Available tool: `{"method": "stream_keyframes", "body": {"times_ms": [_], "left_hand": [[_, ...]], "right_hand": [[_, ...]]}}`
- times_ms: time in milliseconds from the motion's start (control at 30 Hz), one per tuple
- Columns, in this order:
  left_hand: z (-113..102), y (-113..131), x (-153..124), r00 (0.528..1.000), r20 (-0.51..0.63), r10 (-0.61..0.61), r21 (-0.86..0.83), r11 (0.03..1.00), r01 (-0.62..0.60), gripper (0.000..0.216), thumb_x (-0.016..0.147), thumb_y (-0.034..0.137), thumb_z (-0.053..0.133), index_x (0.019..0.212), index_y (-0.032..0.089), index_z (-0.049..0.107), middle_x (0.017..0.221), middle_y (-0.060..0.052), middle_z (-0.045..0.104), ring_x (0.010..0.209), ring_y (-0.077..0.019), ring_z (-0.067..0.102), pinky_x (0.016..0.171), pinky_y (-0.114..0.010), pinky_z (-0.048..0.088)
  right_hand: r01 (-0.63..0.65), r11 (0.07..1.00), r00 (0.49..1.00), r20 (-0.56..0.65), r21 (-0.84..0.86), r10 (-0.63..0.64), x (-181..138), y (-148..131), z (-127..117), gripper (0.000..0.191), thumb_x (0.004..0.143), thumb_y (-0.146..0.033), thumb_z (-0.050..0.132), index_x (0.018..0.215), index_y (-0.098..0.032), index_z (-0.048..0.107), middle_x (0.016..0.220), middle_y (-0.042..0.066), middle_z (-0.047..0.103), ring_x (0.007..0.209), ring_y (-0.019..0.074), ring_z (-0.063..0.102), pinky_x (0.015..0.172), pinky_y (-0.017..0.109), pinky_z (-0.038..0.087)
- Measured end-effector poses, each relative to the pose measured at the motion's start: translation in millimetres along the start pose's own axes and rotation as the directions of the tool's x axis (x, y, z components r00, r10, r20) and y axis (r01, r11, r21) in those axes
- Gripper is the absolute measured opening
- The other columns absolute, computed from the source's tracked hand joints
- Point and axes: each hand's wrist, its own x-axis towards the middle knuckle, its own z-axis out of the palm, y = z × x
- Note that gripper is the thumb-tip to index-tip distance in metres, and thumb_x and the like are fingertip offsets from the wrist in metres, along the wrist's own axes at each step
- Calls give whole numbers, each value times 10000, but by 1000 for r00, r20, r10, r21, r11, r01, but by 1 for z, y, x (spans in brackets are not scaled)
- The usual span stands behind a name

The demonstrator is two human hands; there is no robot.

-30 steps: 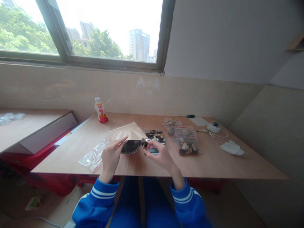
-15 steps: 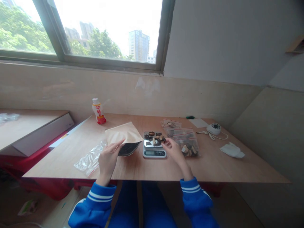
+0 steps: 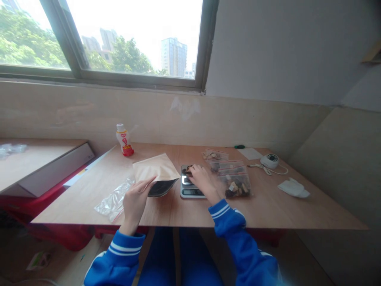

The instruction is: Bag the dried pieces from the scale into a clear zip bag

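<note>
Pinching an open, black-lined tan paper pouch (image 3: 156, 169) in the left hand (image 3: 135, 198) just beside a white, silver-topped digital scale (image 3: 190, 193), partly covering its dark dried slices (image 3: 185, 171) with the right hand (image 3: 201, 178), too hidden to tell pinching from touching, and liable to scatter some through a loose grasp.

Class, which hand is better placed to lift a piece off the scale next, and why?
Probably the right hand: its fingertips are at the dark pieces on the scale, while the left hand grips the paper bag.
</note>
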Motion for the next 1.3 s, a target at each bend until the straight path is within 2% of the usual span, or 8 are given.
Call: {"method": "stream_keyframes", "body": {"times_ms": [200,367,533,633,733,967,1300], "left_hand": [[0,-2,-1,1000,0,-15,-9,1000,15,294,849,452,547,1057,325,712,916,0,739,805,-172,639,716,-267,460],[-1,-3,-1,1000,-6,-29,-21,999,29,274,841,429,565,1049,330,715,925,9,740,814,-165,643,709,-253,458],[-3,-4,-2,999,-3,-33,-44,998,33,271,830,430,580,1039,328,719,948,10,743,819,-162,647,733,-253,464],[-3,-5,-2,999,-10,-38,-42,998,37,278,826,437,581,1040,325,719,939,9,745,812,-161,647,723,-249,465],[-2,-5,-2,999,-10,-34,-33,999,34,278,827,435,579,1041,326,719,925,12,745,808,-162,647,711,-247,464],[-1,-3,-2,1000,-19,-17,-34,999,17,265,830,419,577,1032,326,722,916,13,745,809,-168,646,705,-253,463],[-2,-3,-3,1000,-11,4,-23,1000,-4,273,843,438,562,1037,329,720,924,12,744,790,-164,635,718,-261,459]], "right_hand": [[0,999,999,40,40,-2,6,6,6,144,857,-243,628,984,-177,624,1064,102,619,977,228,576,815,329,423],[-17,996,1000,17,85,15,6,4,1,121,911,-213,531,912,-185,649,1014,89,647,936,213,594,806,319,416],[-79,969,983,-143,235,115,6,7,4,149,912,-201,491,924,-190,639,993,77,657,938,215,598,828,334,419],[-94,902,941,-257,421,218,5,16,9,166,902,-241,470,925,-193,627,971,69,652,928,212,602,833,335,438],[-87,816,902,-303,571,307,2,27,12,186,880,-285,466,913,-185,620,931,72,650,849,208,608,780,329,469],[-69,718,875,-303,693,377,-13,36,11,207,870,-348,476,895,-185,601,906,74,649,820,203,610,751,323,488],[-78,702,885,-275,708,376,-38,38,15,190,868,-330,498,897,-184,616,906,63,647,779,190,609,745,326,495]]}}
